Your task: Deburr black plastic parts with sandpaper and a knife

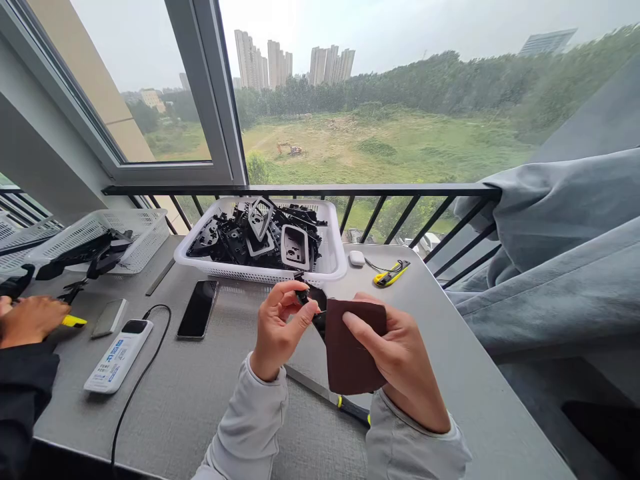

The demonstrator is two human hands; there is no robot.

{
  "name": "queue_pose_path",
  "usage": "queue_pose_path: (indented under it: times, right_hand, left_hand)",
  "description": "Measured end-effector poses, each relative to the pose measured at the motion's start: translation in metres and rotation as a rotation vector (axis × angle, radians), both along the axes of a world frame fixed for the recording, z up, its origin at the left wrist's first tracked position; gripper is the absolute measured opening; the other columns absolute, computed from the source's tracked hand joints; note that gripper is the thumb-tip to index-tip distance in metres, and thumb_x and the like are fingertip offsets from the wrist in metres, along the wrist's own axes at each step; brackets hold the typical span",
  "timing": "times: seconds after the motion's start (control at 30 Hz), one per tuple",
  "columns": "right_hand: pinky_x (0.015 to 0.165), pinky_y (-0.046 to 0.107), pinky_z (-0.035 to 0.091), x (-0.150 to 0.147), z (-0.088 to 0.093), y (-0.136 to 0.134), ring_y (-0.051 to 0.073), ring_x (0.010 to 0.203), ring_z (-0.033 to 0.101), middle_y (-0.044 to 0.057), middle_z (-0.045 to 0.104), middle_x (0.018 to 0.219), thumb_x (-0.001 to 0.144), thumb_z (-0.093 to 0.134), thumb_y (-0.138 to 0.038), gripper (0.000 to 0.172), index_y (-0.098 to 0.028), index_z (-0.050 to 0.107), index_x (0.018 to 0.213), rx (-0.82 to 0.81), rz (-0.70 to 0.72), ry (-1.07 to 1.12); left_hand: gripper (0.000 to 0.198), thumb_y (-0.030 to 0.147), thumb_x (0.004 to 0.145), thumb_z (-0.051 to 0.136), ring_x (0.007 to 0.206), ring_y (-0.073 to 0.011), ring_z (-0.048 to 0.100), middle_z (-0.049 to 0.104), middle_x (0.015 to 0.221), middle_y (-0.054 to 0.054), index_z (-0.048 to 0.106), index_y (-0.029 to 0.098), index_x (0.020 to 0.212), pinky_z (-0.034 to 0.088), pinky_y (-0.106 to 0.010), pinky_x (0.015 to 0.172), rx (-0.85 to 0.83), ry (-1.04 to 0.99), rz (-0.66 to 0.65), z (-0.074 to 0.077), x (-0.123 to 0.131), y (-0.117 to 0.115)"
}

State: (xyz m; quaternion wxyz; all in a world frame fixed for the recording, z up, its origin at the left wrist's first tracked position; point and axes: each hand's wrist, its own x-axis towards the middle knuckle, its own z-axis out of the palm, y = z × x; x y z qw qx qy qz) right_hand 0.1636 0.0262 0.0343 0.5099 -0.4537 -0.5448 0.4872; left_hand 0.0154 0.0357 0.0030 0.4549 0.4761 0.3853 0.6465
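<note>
My left hand (280,327) pinches a small black plastic part (309,300) between thumb and fingers, just in front of the white basket (334,267). My right hand (395,357) is closed on a dark brown rectangular sheet (350,353), pressed against the black part. Both hands hover above the grey table (210,393). The basket holds several black and grey plastic frames (265,237).
A black phone (198,309), a white power bank (119,355) with a black cable and a grey block (110,317) lie at left. A yellow utility knife (391,273) and white earbud case (356,258) sit by the railing. Another person's hand (30,320) works at far left near a second basket (100,233). A yellow-handled tool (345,403) lies under my wrists.
</note>
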Motion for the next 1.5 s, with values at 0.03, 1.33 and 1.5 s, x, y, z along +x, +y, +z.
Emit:
queue_pose_path:
  times: [0.03,1.33,1.5]
  right_hand:
    - [0.042,0.021,0.030,0.000,0.000,0.000,0.008,0.048,0.036,-0.004,0.039,0.061,0.077,0.063,-0.032,0.030,-0.019,0.048,0.056,0.002,0.015,0.013]
    - [0.044,0.024,0.027,-0.012,-0.009,-0.001,0.009,0.050,0.034,-0.002,0.041,0.062,0.080,0.062,-0.032,0.028,-0.019,0.052,0.056,0.172,-0.044,0.116]
    - [0.044,0.023,0.029,-0.006,-0.010,0.002,0.009,0.050,0.036,-0.003,0.040,0.062,0.079,0.062,-0.032,0.028,-0.018,0.053,0.056,0.125,-0.021,0.082]
  left_hand:
    - [0.026,0.034,0.074,0.074,0.062,-0.0124,0.066,0.069,0.069,0.000,0.061,0.020,0.091,0.049,-0.020,0.053,0.004,-0.024,0.014,0.000,0.001,0.000]
    - [0.039,0.034,0.072,0.076,0.056,-0.0098,0.065,0.069,0.079,0.003,0.052,0.024,0.101,0.055,-0.022,0.058,-0.170,-0.292,0.125,0.000,0.007,0.006]
    - [0.030,0.044,0.079,0.068,0.071,-0.0158,0.070,0.071,0.087,-0.001,0.052,0.023,0.094,0.057,-0.029,0.068,-0.124,-0.245,0.031,-0.004,0.006,0.003]
